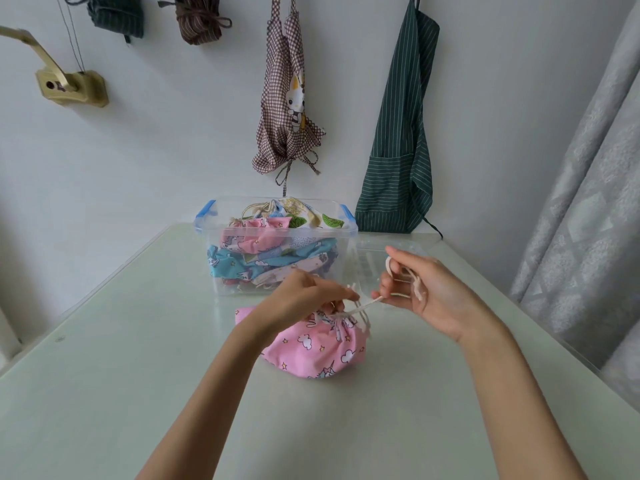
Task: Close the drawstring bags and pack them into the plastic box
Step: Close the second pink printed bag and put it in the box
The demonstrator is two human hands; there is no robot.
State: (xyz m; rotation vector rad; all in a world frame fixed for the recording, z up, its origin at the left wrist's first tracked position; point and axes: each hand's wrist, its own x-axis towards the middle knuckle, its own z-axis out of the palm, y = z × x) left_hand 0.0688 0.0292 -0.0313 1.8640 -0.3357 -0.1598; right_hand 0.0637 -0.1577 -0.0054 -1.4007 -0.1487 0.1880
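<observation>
Left hand (304, 294) pinches the cord (370, 303) at the gathered neck of the pink bag (322, 351); right hand (415, 289), raised right, grips its loop.

The pink bag (320, 348) at frame centre is soft printed cloth, matt and gathered into creases, drawn by a pale twisted cord (367, 304) with frayed ends. Behind it the plastic box (277, 244) is clear, glossy plastic with blue clips. The desk (138, 375) is smooth, pale and faintly sheened. At upper left, a bracket (71, 86) looks like brass-coloured metal.
</observation>
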